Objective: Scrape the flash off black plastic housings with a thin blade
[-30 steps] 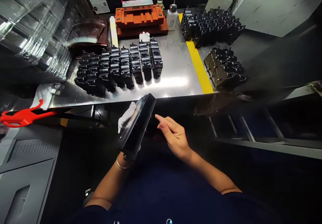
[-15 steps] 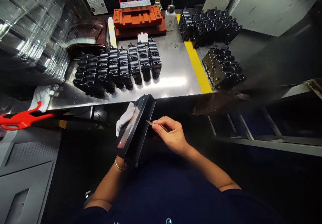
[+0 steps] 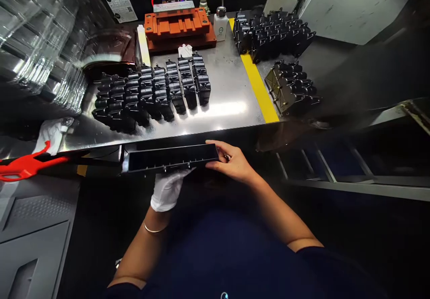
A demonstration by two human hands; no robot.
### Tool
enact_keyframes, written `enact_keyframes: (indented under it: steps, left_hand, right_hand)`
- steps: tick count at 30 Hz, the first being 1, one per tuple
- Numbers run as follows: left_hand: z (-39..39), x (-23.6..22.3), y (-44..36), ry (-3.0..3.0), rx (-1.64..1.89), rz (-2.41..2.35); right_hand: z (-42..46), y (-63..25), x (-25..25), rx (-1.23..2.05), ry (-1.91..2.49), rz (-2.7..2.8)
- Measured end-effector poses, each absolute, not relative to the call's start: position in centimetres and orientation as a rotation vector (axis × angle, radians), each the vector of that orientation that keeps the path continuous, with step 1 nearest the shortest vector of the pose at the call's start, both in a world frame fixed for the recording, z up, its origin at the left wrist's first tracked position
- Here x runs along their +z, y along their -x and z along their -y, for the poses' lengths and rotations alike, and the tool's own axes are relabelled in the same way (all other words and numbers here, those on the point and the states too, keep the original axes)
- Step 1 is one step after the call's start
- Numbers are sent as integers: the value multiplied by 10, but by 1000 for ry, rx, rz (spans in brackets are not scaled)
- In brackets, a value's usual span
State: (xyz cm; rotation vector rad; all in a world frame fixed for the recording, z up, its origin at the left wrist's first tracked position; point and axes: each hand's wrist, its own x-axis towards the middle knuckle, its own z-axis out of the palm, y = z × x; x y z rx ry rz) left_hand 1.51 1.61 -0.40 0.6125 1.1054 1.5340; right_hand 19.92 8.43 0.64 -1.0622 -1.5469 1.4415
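A long black plastic housing [image 3: 173,158] lies nearly level in front of the bench edge, its long hollow side and a row of small pins showing. From below, my left hand [image 3: 167,191], in a white glove, holds it near the middle; those fingers are partly hidden behind it. My bare right hand [image 3: 231,161] grips the housing's right end, thumb below and fingers above. A small shiny bit shows between the right fingers, too little to identify. On the bench just beyond stand several similar black parts [image 3: 151,90] in a row.
More black parts [image 3: 275,34] stand past a yellow tape strip [image 3: 257,88]. An orange fixture [image 3: 178,25] and a white bottle [image 3: 220,23] are at the back. Red-handled pliers or scissors [image 3: 28,164] stick out at left, near clear plastic trays [image 3: 40,43].
The housing has turned from steeply slanted to nearly level. My right hand, which held a small pointed blade against it, has moved to grip its right end. The blade no longer shows clearly.
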Motion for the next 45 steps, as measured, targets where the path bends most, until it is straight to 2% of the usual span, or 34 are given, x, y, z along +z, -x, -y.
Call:
enact_keyframes:
  steps: [4, 9, 12, 17, 22, 30, 33, 38, 45]
  left_hand:
    - [-26, 10, -23, -446, 1494, -940]
    - [-50, 30, -39, -276, 1696, -1028]
    - [-55, 37, -47, -353, 1859, -1116]
    - [-49, 37, -58, -509, 2113, -1259]
    - [-43, 35, -64, -690, 2113, -1328]
    - [-31, 64, -34, -568, 2134, -1138]
    - [-32, 65, -25, -509, 2018, -1151]
    - [-34, 48, -35, -376, 1922, -1148]
    - [-23, 55, -39, -474, 1883, -1087]
  right_hand:
    - [-76, -193, 12, 1273, 1036, 1628]
    - [-65, -178, 10, 993, 1201, 1724]
    - [-58, -179, 14, 994, 1332, 1697]
    - [-46, -175, 20, 1107, 1221, 1594]
    - [-44, -164, 15, 1095, 1204, 1480]
    - [-55, -188, -36, 1083, 1363, 1304]
    - [-54, -196, -22, 1088, 1216, 1419]
    - [-54, -193, 26, 873, 789, 1763]
    - [-68, -194, 25, 739, 860, 1806]
